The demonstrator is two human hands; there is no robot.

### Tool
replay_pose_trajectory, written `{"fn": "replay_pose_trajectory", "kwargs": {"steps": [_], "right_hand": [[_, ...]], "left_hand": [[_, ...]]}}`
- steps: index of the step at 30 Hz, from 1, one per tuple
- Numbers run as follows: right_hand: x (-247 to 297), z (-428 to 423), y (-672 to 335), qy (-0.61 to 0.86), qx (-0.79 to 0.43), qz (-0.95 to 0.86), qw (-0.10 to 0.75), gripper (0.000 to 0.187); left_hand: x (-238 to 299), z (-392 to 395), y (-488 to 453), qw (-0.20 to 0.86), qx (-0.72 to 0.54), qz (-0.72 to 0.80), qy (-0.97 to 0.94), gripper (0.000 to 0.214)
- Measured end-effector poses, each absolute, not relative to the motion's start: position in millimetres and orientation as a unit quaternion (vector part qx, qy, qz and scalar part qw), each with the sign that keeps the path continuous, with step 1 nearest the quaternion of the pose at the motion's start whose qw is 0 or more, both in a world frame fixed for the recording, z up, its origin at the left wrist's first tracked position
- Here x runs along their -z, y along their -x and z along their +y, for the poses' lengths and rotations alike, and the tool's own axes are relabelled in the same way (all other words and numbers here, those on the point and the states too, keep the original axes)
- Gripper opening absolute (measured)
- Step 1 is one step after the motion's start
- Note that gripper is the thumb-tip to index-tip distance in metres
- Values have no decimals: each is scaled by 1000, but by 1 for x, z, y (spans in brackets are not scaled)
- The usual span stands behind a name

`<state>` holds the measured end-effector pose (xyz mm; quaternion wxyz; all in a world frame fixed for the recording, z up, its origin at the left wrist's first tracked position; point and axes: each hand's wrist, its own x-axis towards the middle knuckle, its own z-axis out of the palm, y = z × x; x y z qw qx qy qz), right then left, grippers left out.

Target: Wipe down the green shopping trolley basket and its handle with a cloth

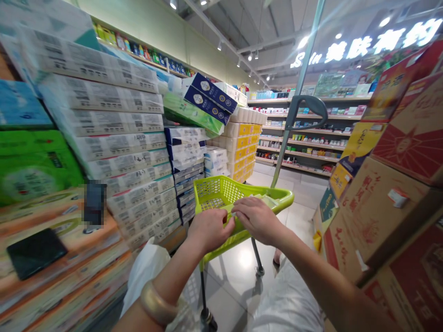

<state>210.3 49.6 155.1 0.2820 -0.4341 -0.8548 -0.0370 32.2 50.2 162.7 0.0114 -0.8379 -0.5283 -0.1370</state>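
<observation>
A lime-green shopping cart [207, 198] with a perforated basket stands right in front of me on thin legs with wheels. My left hand [210, 230] is closed at its near rim, the thumb pointing right. Close beside it, my right hand [258, 219] curls its fingers over the same rim. A small whitish bit shows between the two hands; what it is I cannot make out. Pale material [270, 201] lies on the rim just past my right hand, its kind unclear. The part of the basket behind my hands is hidden.
Stacked white tissue packs [138, 166] line the left, with a black flat object [36, 252] on orange packs. Cartons [367, 216] pile up at the right. A grey pole with a looped handle [313, 108] rises beyond the cart. Stocked shelves [308, 133] stand behind.
</observation>
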Motion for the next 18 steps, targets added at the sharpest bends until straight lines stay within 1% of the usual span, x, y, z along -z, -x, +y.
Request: {"fn": "replay_pose_trajectory", "kwargs": {"steps": [2, 5, 8, 10, 13, 15, 18], "right_hand": [[-147, 49, -220, 439, 52, -836, 326, 26], [-135, 51, -235, 499, 92, -768, 390, 27], [-122, 45, -228, 525, 141, -713, 442, 28], [-114, 34, -209, 499, 155, -722, 454, 28], [-103, 21, -187, 441, 168, -761, 445, 31], [-97, 21, -190, 418, 185, -770, 445, 33], [-90, 34, -217, 423, 209, -734, 488, 33]], "left_hand": [[-163, 50, -31, 12, 135, -521, 843, 39], [-164, 48, -32, 17, 134, -511, 849, 39], [-164, 47, -34, 15, 139, -508, 850, 38], [-163, 47, -33, 11, 144, -503, 852, 37], [-162, 46, -30, 5, 154, -485, 861, 34], [-162, 46, -27, 5, 154, -477, 865, 34], [-162, 45, -25, 13, 149, -474, 868, 35]]}}
